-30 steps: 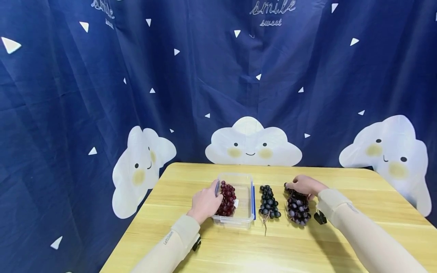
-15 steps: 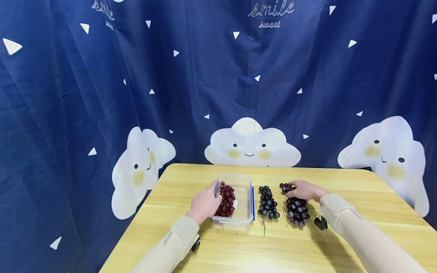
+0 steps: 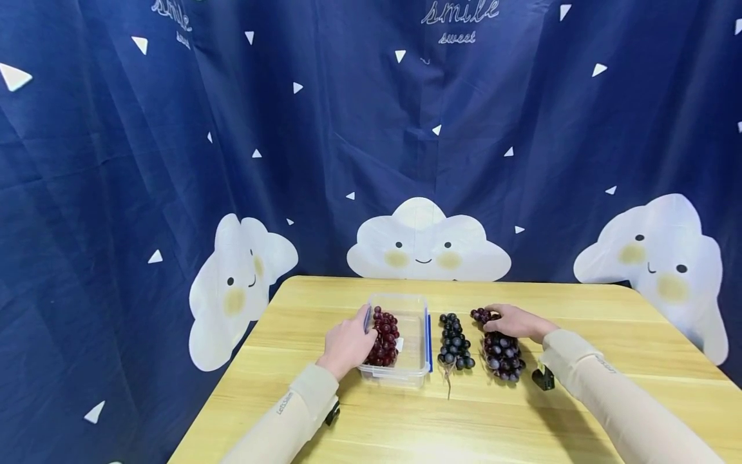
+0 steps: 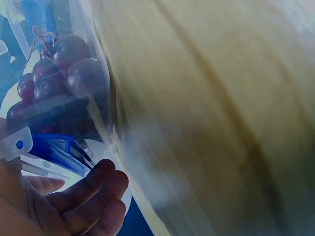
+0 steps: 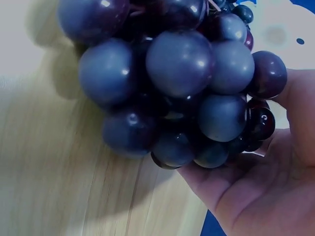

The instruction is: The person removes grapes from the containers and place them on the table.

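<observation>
In the head view, my left hand grips the left wall of a clear plastic food container. Its fingers lie by a blue clip in the left wrist view. A bunch of red grapes lies inside along that wall. On the right, my right hand holds a bunch of dark purple grapes around its upper part, thumb on the near side. The small tip of the bunch shows past the fingers. Round grapes fill much of the right wrist view, with the palm beside and under them.
A bunch of black grapes with a dry stem lies between the container and the purple grapes. Another blue clip hangs on the container's right side. The wooden table ends at a blue curtain with clouds.
My right hand has shifted its hold on the purple grapes, with the hand lower and the bunch's tip now showing more toward the left. The left hand and container stay in place.
</observation>
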{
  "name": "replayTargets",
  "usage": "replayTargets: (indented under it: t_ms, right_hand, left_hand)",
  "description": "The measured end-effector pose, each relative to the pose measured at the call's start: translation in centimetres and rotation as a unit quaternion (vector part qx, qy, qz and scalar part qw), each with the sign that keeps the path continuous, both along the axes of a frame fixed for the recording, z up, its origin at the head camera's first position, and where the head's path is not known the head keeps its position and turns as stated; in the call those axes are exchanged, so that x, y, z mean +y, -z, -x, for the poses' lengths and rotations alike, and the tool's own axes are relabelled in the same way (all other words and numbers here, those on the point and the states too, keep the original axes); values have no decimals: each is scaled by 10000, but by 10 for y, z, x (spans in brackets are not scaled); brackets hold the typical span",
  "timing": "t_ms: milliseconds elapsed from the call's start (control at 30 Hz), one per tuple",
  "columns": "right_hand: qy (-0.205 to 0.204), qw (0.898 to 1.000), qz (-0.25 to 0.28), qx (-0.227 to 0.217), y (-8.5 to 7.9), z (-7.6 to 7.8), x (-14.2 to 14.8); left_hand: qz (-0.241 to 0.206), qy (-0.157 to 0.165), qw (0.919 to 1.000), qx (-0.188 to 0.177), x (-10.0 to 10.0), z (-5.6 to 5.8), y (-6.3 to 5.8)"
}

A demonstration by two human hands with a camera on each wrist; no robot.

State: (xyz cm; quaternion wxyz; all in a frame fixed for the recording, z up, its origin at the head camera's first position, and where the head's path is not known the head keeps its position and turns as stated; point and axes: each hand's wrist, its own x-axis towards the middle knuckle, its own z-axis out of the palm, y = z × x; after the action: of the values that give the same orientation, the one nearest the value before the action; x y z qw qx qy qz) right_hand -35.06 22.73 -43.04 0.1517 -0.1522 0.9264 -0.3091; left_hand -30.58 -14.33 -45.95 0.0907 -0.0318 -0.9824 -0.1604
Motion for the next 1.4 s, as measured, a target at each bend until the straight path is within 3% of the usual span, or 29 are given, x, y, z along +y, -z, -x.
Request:
replayTargets:
  t_ms: [300, 633, 1267, 1400]
  right_hand:
    - [133, 9996, 246, -51, 0, -1, 2]
    - [843, 9949, 163, -521, -1, -2, 3]
    - [935, 9876, 950, -827, -3, -4, 9]
    - [914, 9891, 858, -767, -3, -5, 9]
  left_hand:
    - [48, -5, 10000, 29, -1, 0, -1]
    - [12, -28, 10000, -10, 0, 0, 0]
    - [-38, -22, 10000, -25, 0, -2, -3]
    - [-42, -31, 10000, 3, 0, -2, -3]
